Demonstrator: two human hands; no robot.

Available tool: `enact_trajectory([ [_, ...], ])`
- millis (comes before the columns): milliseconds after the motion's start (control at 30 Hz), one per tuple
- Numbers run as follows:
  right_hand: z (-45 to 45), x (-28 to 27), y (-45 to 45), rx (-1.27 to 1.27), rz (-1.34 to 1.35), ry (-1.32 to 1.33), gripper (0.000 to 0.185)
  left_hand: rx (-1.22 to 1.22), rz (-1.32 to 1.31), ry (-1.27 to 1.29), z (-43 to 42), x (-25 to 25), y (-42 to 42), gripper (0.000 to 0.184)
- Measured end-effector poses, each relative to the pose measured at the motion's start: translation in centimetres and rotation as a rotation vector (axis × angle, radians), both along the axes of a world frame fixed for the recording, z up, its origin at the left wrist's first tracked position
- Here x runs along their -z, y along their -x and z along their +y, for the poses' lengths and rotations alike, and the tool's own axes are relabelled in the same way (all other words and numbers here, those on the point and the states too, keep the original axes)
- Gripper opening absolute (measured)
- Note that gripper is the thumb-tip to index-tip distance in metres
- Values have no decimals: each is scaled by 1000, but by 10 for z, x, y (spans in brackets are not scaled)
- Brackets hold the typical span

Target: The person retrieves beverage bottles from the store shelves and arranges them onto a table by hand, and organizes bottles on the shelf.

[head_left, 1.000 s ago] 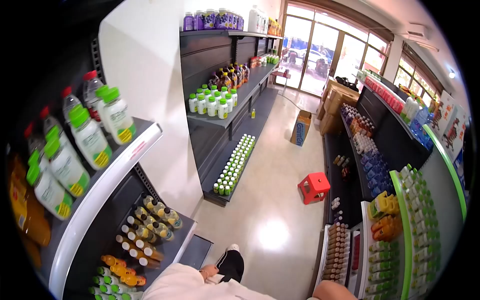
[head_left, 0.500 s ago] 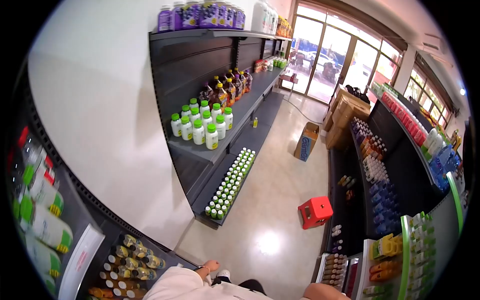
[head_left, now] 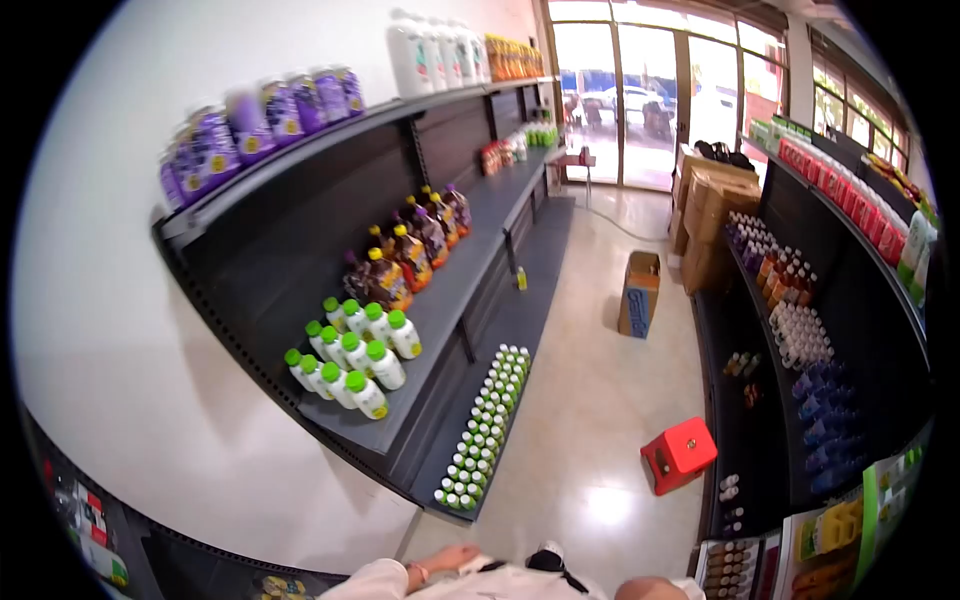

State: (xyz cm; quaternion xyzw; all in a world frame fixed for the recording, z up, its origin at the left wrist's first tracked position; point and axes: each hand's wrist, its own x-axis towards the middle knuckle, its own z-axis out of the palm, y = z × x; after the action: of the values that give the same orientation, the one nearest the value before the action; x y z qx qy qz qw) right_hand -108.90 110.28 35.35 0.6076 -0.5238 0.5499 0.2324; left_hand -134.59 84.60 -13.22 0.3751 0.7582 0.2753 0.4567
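Observation:
My left hand [head_left: 455, 557] is low in the frame, in front of my light-coloured shirt, with a band around the wrist. It touches no shelf, and its fingers are too small and blurred to make out. On the right only a bare part of my arm [head_left: 648, 589] shows; my right hand is out of view. Ahead on the left, white bottles with green caps [head_left: 355, 345] stand on the middle shelf [head_left: 385, 432], with dark bottles with yellow and purple caps [head_left: 405, 255] behind them. Rows of small green-capped bottles [head_left: 485, 425] fill part of the bottom shelf.
Purple-labelled bottles [head_left: 245, 125] and white jugs [head_left: 435, 55] line the top shelf. A red stool [head_left: 682, 452] and an open carton [head_left: 638, 300] stand on the aisle floor. Shelving with blue bottles [head_left: 830, 410] runs along the right. Stacked boxes [head_left: 718, 215] sit near glass doors.
My view has shifted forward and turned left, so the left shelf looks nearer. The shelf at the lower left has mostly slid out of frame. My left hand appears further right and lower.

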Motion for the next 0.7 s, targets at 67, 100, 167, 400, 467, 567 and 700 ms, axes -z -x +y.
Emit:
enact_trajectory([
  [67, 31, 11, 14, 100, 18, 81, 16, 3, -65, -73, 45, -75, 17, 39],
  [100, 56, 17, 35, 140, 60, 94, 16, 17, -23, -138, 75, -120, 36, 38],
  [167, 92, 14, 72, -8, -26, 77, 13, -30, -51, -197, 119, -206, 66, 37],
  [400, 173, 9, 245, -295, -212, -210, 17, -31, 711, -484, 218, -402, 224, 28],
  [467, 176, 37, 302, -349, -407, -220, 13, -73, 1058, -378, 236, -423, 279, 32],
  [567, 186, 54, 390, -379, -835, -449, 15, -150, 1586, -84, 254, -436, 388, 51],
  [700, 224, 70, 492, -435, -1087, -433, 20, -546, 1189, 251, 274, -433, 521, 59],
])
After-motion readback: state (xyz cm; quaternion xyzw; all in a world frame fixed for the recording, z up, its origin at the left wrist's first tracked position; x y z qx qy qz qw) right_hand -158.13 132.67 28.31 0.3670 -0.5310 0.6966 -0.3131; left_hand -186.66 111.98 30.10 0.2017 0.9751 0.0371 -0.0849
